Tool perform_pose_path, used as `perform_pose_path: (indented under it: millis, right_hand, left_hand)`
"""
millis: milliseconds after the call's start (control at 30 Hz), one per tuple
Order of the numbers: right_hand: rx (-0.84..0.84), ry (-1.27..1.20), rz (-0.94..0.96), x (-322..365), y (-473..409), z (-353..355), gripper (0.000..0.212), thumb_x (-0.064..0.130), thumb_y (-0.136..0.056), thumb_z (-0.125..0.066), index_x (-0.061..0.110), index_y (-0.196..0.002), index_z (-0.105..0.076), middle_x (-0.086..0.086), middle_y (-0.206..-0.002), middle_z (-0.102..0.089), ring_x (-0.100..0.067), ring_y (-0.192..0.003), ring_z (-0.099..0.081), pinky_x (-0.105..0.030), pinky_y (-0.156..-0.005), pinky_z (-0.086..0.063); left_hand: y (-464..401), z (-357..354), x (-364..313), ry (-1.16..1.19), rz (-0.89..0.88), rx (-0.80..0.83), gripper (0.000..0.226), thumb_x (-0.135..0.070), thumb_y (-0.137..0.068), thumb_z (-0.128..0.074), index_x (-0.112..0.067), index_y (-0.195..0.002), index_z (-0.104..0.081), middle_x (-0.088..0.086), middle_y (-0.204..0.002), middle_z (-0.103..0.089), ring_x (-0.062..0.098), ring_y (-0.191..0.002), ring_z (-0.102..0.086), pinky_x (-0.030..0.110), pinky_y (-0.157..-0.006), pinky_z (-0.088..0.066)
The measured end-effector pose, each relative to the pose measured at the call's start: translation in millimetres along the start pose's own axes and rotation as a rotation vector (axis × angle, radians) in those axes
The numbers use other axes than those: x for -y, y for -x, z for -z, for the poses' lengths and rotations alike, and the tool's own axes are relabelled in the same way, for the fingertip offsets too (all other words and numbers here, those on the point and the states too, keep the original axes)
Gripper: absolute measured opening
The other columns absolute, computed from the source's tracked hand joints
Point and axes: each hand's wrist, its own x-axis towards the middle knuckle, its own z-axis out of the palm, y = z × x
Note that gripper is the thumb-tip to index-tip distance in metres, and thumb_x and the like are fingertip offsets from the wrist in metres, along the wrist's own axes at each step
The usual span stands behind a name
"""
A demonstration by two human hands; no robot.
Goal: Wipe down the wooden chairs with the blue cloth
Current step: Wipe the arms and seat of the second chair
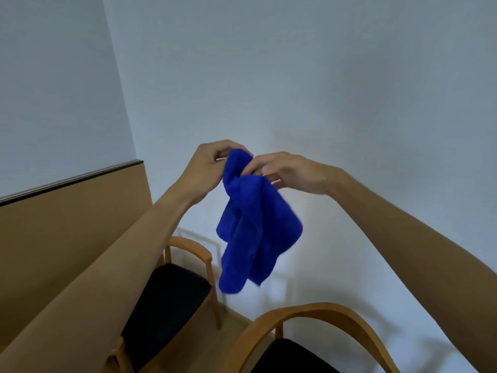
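Blue cloth [256, 224] held up in mid-air, hanging crumpled, above and between the two wooden chairs; top edge pinched by left hand [208, 168] and by right hand [291, 170], fingers of both curled into the fabric. Left of the cloth, below: chair with dark seat [172, 297]. Below the cloth, to its right: nearer chair's curved back [317, 312]

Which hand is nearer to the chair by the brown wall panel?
Left. The left hand pinches the blue cloth up above that chair. The right hand holds the cloth too, further right, nearer the other chair.
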Motion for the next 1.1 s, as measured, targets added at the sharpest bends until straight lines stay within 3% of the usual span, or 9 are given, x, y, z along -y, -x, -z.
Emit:
perform_pose_path:
  millis: [100,267,400,533,633,733,833,967,1100]
  right_hand:
    - [-0.119,-0.168,-0.103,-24.5,7.0,9.7,0.032,0.031,-0.088,-0.049,0.008,-0.099,-0.069,-0.013,-0.101,-0.068,-0.027,-0.091,-0.065,-0.034,-0.082,-0.052]
    - [-0.294,0.131,-0.405,-63.1,1.8,0.9,0.039,0.045,-0.1,-0.045,0.015,-0.108,-0.069,-0.004,-0.105,-0.073,-0.02,-0.091,-0.073,-0.032,-0.081,-0.059]
    - [-0.218,0.089,-0.623,-64.7,-2.2,-10.2,0.082,0.086,-0.083,-0.028,0.019,-0.122,-0.058,-0.003,-0.12,-0.067,-0.024,-0.103,-0.069,-0.039,-0.08,-0.058]
    - [-0.147,-0.064,-0.781,-81.9,2.4,-21.1,0.101,0.095,-0.072,-0.025,0.017,-0.131,-0.05,-0.014,-0.124,-0.064,-0.034,-0.101,-0.071,-0.048,-0.081,-0.056]
    - [-0.194,-0.15,-0.726,-95.9,6.8,-27.5,0.083,0.089,-0.079,-0.033,0.021,-0.123,-0.053,-0.013,-0.117,-0.066,-0.028,-0.089,-0.075,-0.046,-0.08,-0.057]
    - [-0.33,-0.235,-0.479,-104.1,6.9,-32.5,0.042,0.057,-0.09,-0.054,0.031,-0.123,-0.057,-0.004,-0.124,-0.063,-0.025,-0.106,-0.069,-0.049,-0.095,-0.053]
    - [-0.572,-0.099,-0.183,-91.2,2.0,-27.0,0.046,0.023,-0.089,-0.061,0.041,-0.131,-0.052,0.004,-0.139,-0.052,-0.018,-0.125,-0.052,-0.046,-0.105,-0.044]
    - [-0.371,-0.196,0.087,-55.1,-5.0,-13.4,0.052,0.01,-0.086,-0.054,0.033,-0.133,-0.056,0.006,-0.131,-0.062,-0.017,-0.124,-0.056,-0.042,-0.107,-0.041]
    - [-0.215,-0.135,-0.009,-31.6,-7.7,-2.8,0.035,0.011,-0.086,-0.057,0.017,-0.119,-0.065,-0.006,-0.115,-0.069,-0.024,-0.107,-0.064,-0.043,-0.099,-0.048]
  left_hand:
    - [-10.5,-0.9,-8.6,0.071,0.036,0.002,0.016,-0.003,-0.092,-0.059,-0.011,-0.101,-0.07,-0.004,-0.114,-0.07,0.014,-0.102,-0.068,0.026,-0.082,-0.056]
    - [-18.3,-6.1,-14.0,0.093,0.052,0.01,0.014,-0.005,-0.089,-0.063,-0.012,-0.099,-0.072,-0.01,-0.138,-0.054,0.011,-0.107,-0.066,0.026,-0.091,-0.053]
    - [-22.1,-9.1,-21.8,0.299,0.07,-0.039,0.025,0.003,-0.087,-0.056,-0.007,-0.099,-0.074,-0.004,-0.144,-0.047,0.016,-0.113,-0.063,0.03,-0.093,-0.053]
    - [-20.9,-11.9,-20.9,0.382,0.07,-0.08,0.022,-0.003,-0.087,-0.063,-0.006,-0.108,-0.072,-0.005,-0.145,-0.046,0.014,-0.124,-0.056,0.03,-0.091,-0.052]
    - [-16.4,-13.2,-13.2,0.285,0.092,-0.121,0.028,-0.001,-0.086,-0.067,-0.009,-0.112,-0.07,-0.01,-0.141,-0.048,0.005,-0.127,-0.05,0.032,-0.095,-0.051]
    - [-15.8,-15.8,-9.3,0.213,0.128,-0.158,0.032,0.004,-0.084,-0.066,-0.013,-0.111,-0.07,-0.011,-0.137,-0.053,0.007,-0.11,-0.063,0.025,-0.092,-0.052]
    - [-16.0,-17.3,-10.5,0.157,0.15,-0.116,0.036,0.007,-0.082,-0.065,-0.016,-0.109,-0.071,-0.011,-0.128,-0.061,0.013,-0.1,-0.068,0.018,-0.083,-0.052]
    - [-16.4,-17.0,-12.4,0.132,0.184,-0.042,0.035,0.007,-0.081,-0.064,-0.015,-0.108,-0.067,-0.007,-0.122,-0.065,0.015,-0.106,-0.066,0.029,-0.094,-0.051]
    - [-13.5,-12.5,-9.2,0.166,0.238,0.001,0.035,0.004,-0.076,-0.064,-0.015,-0.105,-0.065,-0.001,-0.121,-0.064,0.021,-0.116,-0.059,0.041,-0.101,-0.048]
